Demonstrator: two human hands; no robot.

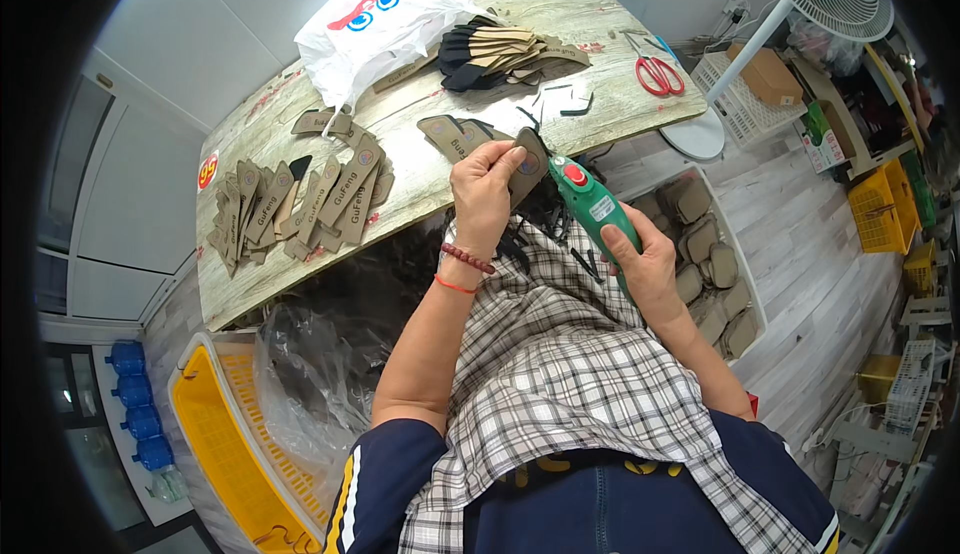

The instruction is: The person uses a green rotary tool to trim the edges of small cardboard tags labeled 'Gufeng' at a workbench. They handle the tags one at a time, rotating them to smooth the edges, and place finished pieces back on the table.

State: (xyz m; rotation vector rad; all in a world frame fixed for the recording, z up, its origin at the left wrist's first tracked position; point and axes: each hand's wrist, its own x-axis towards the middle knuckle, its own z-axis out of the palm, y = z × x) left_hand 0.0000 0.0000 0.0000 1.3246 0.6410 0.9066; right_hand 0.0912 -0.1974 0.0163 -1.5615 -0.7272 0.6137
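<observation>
Just beyond the checked apron, the right hand is wrapped round a green power tool, its head just beside a khaki piece. Slightly farther, the left hand pinches that piece near the desk edge, thumb and fingers together, partly hiding a small stack. To the left lie fanned pieces; farther back, a black-and-tan pile and a white plastic bag, with red-handled scissors far right.
</observation>
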